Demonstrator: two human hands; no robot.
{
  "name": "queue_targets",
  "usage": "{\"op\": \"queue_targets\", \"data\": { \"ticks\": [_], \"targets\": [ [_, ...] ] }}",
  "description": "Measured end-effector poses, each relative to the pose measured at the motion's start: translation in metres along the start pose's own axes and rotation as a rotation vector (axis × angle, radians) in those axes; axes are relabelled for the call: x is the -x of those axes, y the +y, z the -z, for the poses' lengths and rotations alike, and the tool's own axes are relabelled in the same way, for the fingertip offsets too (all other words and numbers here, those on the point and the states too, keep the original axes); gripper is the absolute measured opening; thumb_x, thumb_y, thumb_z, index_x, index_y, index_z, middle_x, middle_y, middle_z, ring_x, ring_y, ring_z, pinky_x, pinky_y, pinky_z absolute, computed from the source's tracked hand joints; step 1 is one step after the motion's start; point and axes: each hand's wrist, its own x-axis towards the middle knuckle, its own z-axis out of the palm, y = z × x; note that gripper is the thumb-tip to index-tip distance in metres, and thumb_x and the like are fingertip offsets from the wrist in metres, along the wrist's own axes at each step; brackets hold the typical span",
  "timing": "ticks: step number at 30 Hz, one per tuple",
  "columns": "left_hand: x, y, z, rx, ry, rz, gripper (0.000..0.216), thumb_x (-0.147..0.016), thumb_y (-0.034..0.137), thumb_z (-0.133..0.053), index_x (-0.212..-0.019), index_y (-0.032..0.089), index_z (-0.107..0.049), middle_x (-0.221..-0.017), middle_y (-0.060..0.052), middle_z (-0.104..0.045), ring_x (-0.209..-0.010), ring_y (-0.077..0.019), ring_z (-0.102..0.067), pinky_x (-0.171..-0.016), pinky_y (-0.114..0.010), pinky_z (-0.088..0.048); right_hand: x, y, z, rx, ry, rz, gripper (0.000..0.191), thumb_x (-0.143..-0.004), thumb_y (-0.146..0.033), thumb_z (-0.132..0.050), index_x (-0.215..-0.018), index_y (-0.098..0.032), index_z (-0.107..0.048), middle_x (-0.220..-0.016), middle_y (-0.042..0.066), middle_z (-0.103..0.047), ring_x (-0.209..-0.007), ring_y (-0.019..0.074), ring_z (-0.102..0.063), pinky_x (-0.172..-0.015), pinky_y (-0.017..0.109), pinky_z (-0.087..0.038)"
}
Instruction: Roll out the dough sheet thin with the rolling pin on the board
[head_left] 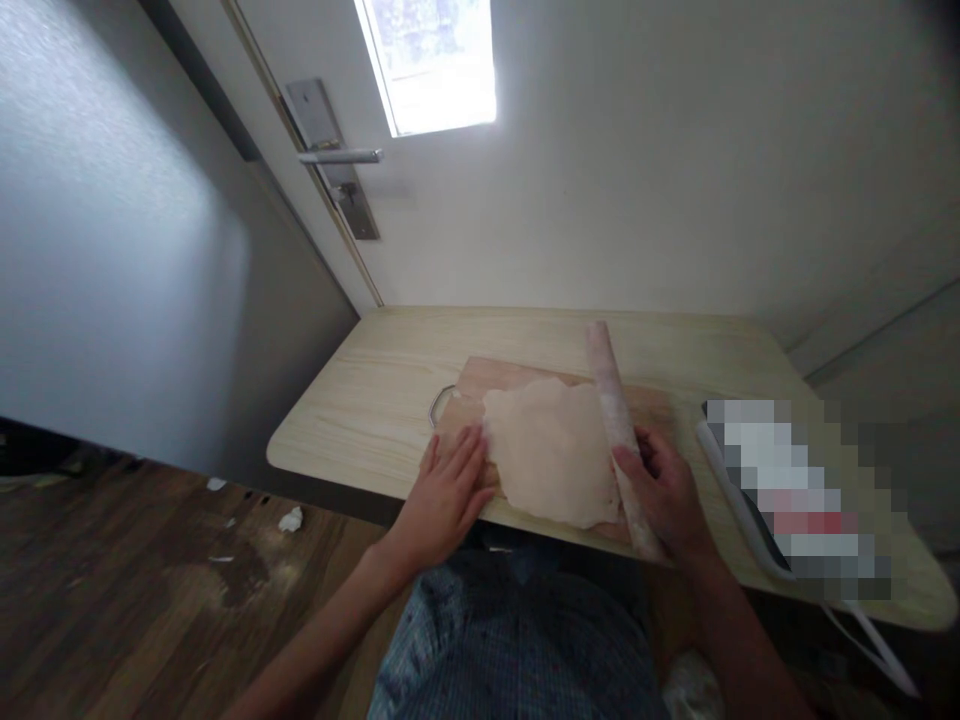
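A thin, pale sheet of dough (551, 450) with a wavy edge lies flat on a wooden cutting board (499, 374). My left hand (450, 485) rests flat at the board's left side, its fingers stretched out by the dough's left edge. Along the right edge of the dough runs a floury rolling pin (611, 395), its far end pointing away from me. Near its lower half my right hand (664, 490) grips it, thumb on top and fingers curled on the right side. The metal handle (441, 405) of the board sticks out at its left.
The board sits on a light wooden table (360, 400) with rounded corners, against a white door with a lever handle (341, 157). A blurred-out device with a white edge (739, 500) lies at the right. Crumpled paper (291, 519) is on the floor at left.
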Motion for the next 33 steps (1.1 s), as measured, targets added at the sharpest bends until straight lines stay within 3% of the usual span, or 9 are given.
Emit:
{"op": "queue_targets", "data": {
  "ticks": [5, 12, 17, 23, 33],
  "targets": [
    [-0.001, 0.019, -0.002, -0.016, -0.056, -0.162, 0.05, -0.091, 0.034, -0.03, -0.135, 0.011, -0.025, -0.142, -0.012, -0.027, -0.133, -0.0202, -0.019, -0.107, -0.05, -0.017, 0.0, 0.0, 0.0, 0.029, 0.015, 0.003, 0.025, -0.07, -0.043, -0.056, -0.083, -0.021, -0.052, -0.068, 0.0, -0.058, -0.06, 0.0139, -0.053, -0.052, 0.025, -0.042],
    [-0.004, 0.023, -0.008, -0.01, -0.04, -0.126, 0.052, -0.09, 0.037, -0.033, -0.133, 0.009, -0.03, -0.14, -0.015, -0.032, -0.131, -0.0248, -0.024, -0.104, -0.05, -0.024, 0.001, -0.002, 0.001, 0.033, 0.024, -0.029, 0.025, -0.07, -0.041, -0.057, -0.083, -0.021, -0.053, -0.064, -0.001, -0.057, -0.054, 0.0128, -0.052, -0.047, 0.023, -0.041],
    [-0.012, 0.033, 0.0, -0.011, -0.037, -0.083, 0.048, -0.089, 0.038, -0.032, -0.124, 0.007, -0.043, -0.133, -0.017, -0.041, -0.127, -0.0272, -0.033, -0.103, -0.049, -0.027, 0.001, -0.002, 0.002, 0.029, 0.007, -0.063, 0.027, -0.069, -0.042, -0.058, -0.085, -0.022, -0.053, -0.065, -0.001, -0.059, -0.054, 0.0136, -0.053, -0.046, 0.024, -0.042],
    [-0.025, 0.042, -0.001, -0.058, 0.086, -0.091, 0.047, -0.09, 0.04, -0.03, -0.104, 0.005, -0.058, -0.125, -0.019, -0.05, -0.123, -0.0292, -0.037, -0.103, -0.05, -0.028, 0.0, -0.001, 0.002, 0.069, 0.011, -0.092, 0.027, -0.069, -0.043, -0.058, -0.085, -0.022, -0.053, -0.067, -0.001, -0.06, -0.057, 0.0136, -0.055, -0.048, 0.023, -0.044],
    [-0.025, 0.043, -0.008, 0.004, 0.127, -0.075, 0.046, -0.084, 0.044, -0.045, -0.105, 0.006, -0.059, -0.128, -0.018, -0.047, -0.126, -0.0274, -0.035, -0.104, -0.047, -0.03, -0.004, -0.002, -0.001, 0.088, -0.016, -0.072, 0.029, -0.07, -0.044, -0.057, -0.086, -0.021, -0.055, -0.073, 0.001, -0.063, -0.063, 0.0157, -0.058, -0.053, 0.025, -0.046]
  ]
}}
